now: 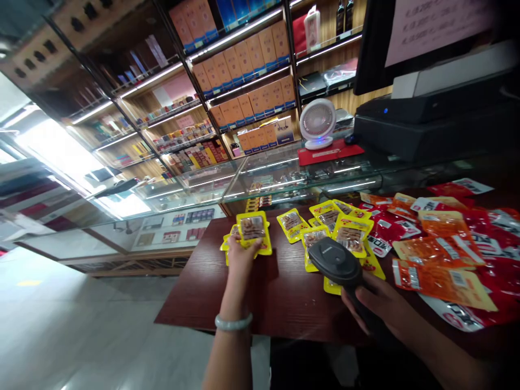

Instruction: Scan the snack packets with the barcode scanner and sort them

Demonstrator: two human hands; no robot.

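My left hand (240,257) grips a yellow snack packet (254,232) with a clear window over brown pieces, at the left part of the dark red table (280,303). More yellow packets lie under and beside that hand, partly covered by it. In my right hand (377,298) is a black handheld barcode scanner (335,262), its head pointing up and left above the table. Behind and beneath the scanner lies a loose heap of yellow snack packets (351,234), some hidden by it. One yellow packet (291,225) rests a little apart, between the two groups.
Orange packets (441,250) and red packets (495,271) are piled at the right. Beyond the table runs a glass display counter (268,181), carrying a white fan (318,123) on a red mat (331,151). A monitor (376,49) stands at the upper right. Stocked shelves (244,62) line the wall.
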